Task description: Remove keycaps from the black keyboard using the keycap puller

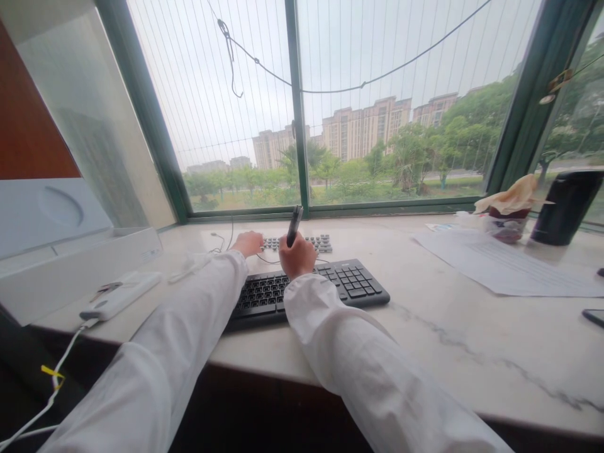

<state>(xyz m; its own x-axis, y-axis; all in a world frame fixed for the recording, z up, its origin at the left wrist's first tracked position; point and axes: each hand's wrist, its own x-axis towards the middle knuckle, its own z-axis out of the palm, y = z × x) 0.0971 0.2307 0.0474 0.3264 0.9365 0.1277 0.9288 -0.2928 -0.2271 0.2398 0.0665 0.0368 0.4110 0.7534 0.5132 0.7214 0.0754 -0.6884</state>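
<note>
Your right hand (297, 255) is curled tight around a dark pen-like tool (294, 226), which points up and leans a little to the right. The hand is over the back edge of the black keyboard (349, 283) on the pale stone counter (425, 327). Your left hand (248, 243) reaches past the keyboard to a small set of loose keys (317, 241) lying behind it, and its fingers look bent down onto them. You cannot tell if it holds one. A white phone (120, 294) with a cable lies off to the left. Papers (500, 264) and a black cup (566, 206) sit far to the right.
</note>
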